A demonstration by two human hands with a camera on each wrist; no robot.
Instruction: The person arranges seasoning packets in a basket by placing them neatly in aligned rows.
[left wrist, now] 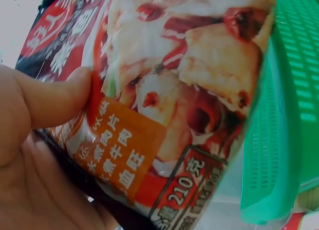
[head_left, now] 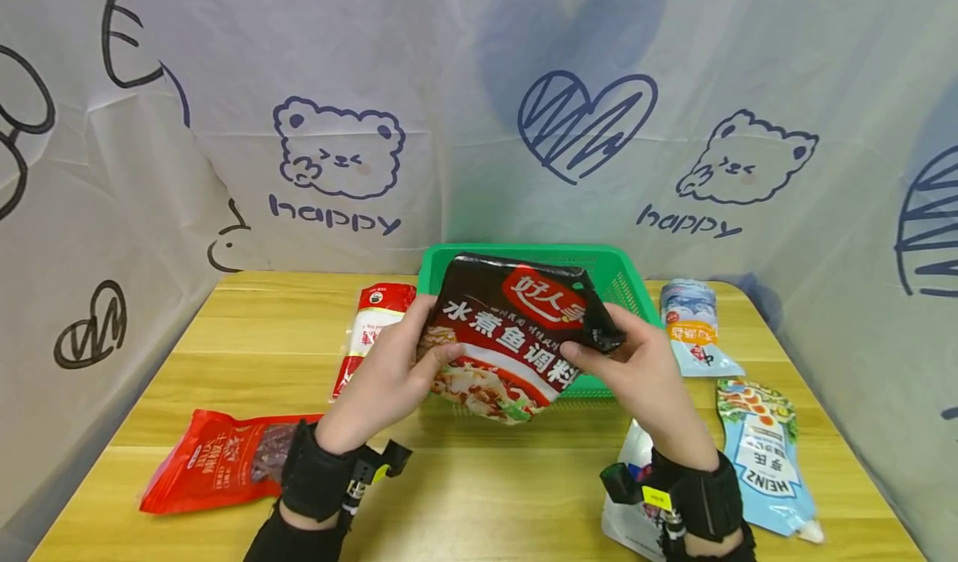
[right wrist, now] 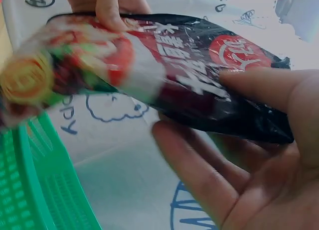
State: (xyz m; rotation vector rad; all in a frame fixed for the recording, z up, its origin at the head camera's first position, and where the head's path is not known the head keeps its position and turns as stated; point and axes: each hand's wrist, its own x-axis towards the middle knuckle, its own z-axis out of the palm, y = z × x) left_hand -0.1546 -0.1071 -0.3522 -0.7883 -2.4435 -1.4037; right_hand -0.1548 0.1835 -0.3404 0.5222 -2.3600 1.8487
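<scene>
Head view: green basket (head_left: 624, 275), inside mostly hidden; both hands (head_left: 392, 375) (head_left: 644, 367) grip packet (head_left: 512, 337).

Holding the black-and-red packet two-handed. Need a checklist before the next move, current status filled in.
1. Left grip on the packet: ok, holding its left side.
2. Right grip on the packet: ok, pinching its right side.
3. Green basket upright: ok, open side up.
4. Basket interior visible: not ok, packet blocks much of it in the head view.
5. Packet seal intact: cannot tell, back hidden.
6. White pouch fully visible: not ok, partly covered at the right wrist.
</scene>
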